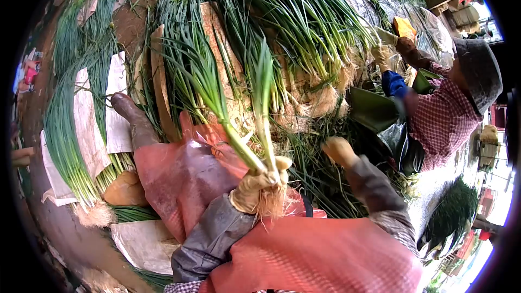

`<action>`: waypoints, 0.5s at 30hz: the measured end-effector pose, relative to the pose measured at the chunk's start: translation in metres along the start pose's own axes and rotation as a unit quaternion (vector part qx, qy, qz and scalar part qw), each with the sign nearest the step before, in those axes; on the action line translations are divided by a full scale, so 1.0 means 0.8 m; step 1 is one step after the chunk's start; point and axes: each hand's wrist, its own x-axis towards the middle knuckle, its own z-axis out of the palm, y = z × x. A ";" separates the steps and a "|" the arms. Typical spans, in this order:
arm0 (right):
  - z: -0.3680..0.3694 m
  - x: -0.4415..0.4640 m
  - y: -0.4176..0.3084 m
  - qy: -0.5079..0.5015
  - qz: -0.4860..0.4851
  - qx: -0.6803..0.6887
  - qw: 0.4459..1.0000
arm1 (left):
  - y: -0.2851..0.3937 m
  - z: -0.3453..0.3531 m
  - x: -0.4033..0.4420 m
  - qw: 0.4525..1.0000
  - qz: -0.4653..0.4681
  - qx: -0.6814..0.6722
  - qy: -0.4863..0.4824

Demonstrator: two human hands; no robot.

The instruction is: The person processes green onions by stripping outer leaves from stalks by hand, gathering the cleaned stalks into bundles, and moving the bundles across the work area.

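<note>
My gloved left hand (255, 189) is closed around the white ends of a few thick green onions (239, 144), just above their roots (272, 202). Their leaves fan upward and away from me, in front of the larger heap. Off to the right, my gloved right hand (340, 152) hovers over loose leaf trimmings (309, 157). It is smeared by motion and its fingertips do not show clearly. A big pile of green onions (304, 27) lies beyond both hands, roots toward me.
A co-worker in a checked shirt (445, 114) sits at the right, a gloved hand (381, 57) at the pile's roots. Bundled green onions (70, 146) lie at the left beside pale sheets (89, 125). A red apron (304, 249) covers my lap. Another green bundle (453, 211) lies lower right.
</note>
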 end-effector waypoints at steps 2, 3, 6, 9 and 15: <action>-0.018 0.152 -0.024 0.078 0.041 -0.145 0.986 | 0.016 0.057 -0.003 0.996 0.010 -0.038 0.084; -0.054 0.203 -0.045 0.118 0.164 0.320 0.926 | 0.014 0.059 -0.002 0.992 0.029 -0.066 0.107; -0.057 0.320 -0.048 0.032 0.232 0.217 0.948 | 0.010 0.046 -0.011 0.980 0.036 -0.098 0.171; -0.100 0.323 -0.053 0.041 0.197 0.334 0.921 | 0.021 0.046 -0.010 0.964 0.069 -0.076 0.247; -0.218 0.152 -0.162 -0.098 0.133 0.623 0.764 | -0.005 -0.006 0.017 0.938 0.064 -0.012 0.341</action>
